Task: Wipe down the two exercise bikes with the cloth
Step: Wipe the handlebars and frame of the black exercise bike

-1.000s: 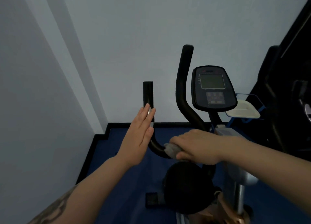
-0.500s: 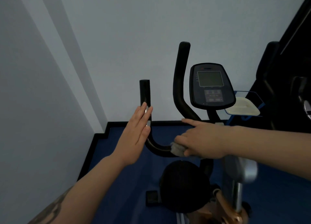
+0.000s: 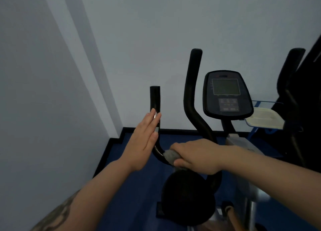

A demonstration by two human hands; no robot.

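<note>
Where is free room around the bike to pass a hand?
Free: the gap between the short handlebar and the tall handlebar, and the blue floor toward the wall corner. Crowded: the lower bend, where the right hand grips the cloth, and beside the console.

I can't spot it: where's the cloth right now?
In the head view, the grey cloth is wrapped on the left handlebar's lower bend, gripped by the right hand.

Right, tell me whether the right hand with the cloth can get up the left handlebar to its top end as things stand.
Probably not cleanly. The right hand grips the cloth at the bend of the left handlebar, but the left hand lies flat against the upright stretch, in its path. The top end itself is bare.
</note>
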